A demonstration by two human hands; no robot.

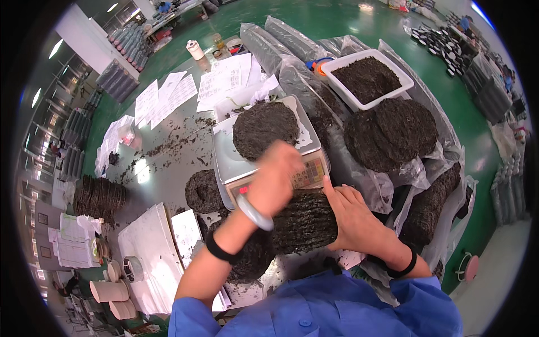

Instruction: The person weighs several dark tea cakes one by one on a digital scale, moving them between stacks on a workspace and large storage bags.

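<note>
My left hand (278, 179) is blurred by motion over the front of a digital scale (315, 172), covering part of its keypad and display. Whether it holds anything is unclear. On the steel pan lies a round cake of dark dried seaweed (265, 130), just beyond my left fingers. A stack of seaweed cakes (305, 221) lies on its side between the scale and my body. My right hand (358, 217) grips its right end, fingers spread along it. More round seaweed cakes (204, 191) sit left of the scale, partly behind my left forearm.
A white tub of loose seaweed (367, 80) and more cakes (391, 135) rest on clear plastic bags at right. Printed sheets (168, 99) and seaweed crumbs lie across the metal table (168, 168). A tape dispenser (318, 65) is beside the tub. Other people work far off.
</note>
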